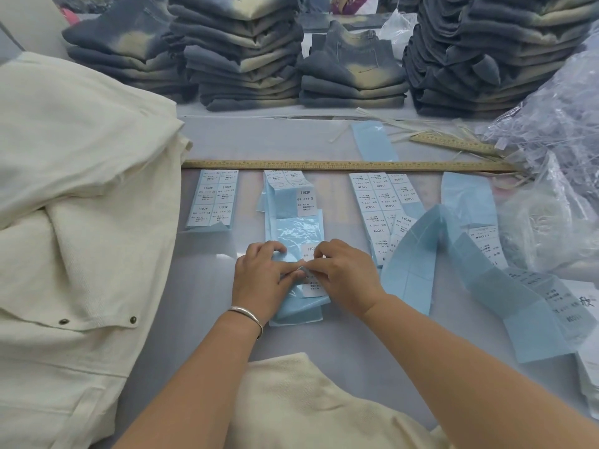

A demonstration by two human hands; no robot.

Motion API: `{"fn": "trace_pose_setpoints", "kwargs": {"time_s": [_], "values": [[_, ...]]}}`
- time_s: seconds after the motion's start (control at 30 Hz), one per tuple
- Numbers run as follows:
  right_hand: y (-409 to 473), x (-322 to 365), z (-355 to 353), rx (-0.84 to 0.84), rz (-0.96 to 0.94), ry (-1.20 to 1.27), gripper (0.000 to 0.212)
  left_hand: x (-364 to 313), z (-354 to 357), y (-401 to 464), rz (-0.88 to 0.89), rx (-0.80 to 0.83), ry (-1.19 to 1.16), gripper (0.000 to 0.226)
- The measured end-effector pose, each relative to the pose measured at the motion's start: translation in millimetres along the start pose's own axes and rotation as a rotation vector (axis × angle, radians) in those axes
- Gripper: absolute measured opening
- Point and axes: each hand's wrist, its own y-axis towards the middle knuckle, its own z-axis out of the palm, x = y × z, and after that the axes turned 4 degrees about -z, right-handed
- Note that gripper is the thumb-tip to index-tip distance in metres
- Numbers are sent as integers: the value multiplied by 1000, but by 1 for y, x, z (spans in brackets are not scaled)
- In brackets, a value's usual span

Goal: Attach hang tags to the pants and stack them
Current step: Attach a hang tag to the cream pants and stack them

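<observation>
While cream pants (74, 202) lie heaped on the left of the table (207, 319), with another cream pair (301, 406) at the near edge, stacks of grey-blue pants (240, 53) stand along the far side. Just this side of a long wooden ruler (324, 164) lie blue sticker sheets (212, 199). Both hands meet over the middle sheet (295, 231): the left hand (259, 277) and right hand (346, 273) pinch a white sticker (312, 286) between curled fingertips.
</observation>
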Motion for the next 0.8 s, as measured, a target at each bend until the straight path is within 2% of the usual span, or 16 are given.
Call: {"fn": "trace_pose_setpoints", "kwargs": {"time_s": [0.17, 0.3, 0.4, 0.47, 0.6, 0.67, 0.73, 0.8], "values": [[2, 6, -3, -8, -5, 0, 15, 3, -5, -2, 4, 96, 56, 27], [-4, 14, -17, 33, -13, 40, 13, 10, -8, -3, 50, 202, 156, 42], [-15, 21, -35, 74, 98, 157, 7, 11, -8, -2, 31, 266, 236, 50], [-25, 23, -52, 4, 231, 332, 9, 8, -7, -3, 17, 277, 277, 54], [-47, 29, -97, -165, 436, 563, 28, -10, -20, -13, -68, 287, 238, 63], [-62, 33, -120, -221, 479, 640, 26, -37, -35, -23, -94, 202, 90, 56], [-78, 36, -142, -234, 521, 683, 23, -75, -52, -39, -57, 74, -207, 40], [-98, 39, -160, -226, 544, 677, 24, -119, -73, -66, -50, 115, -580, 27]]}}
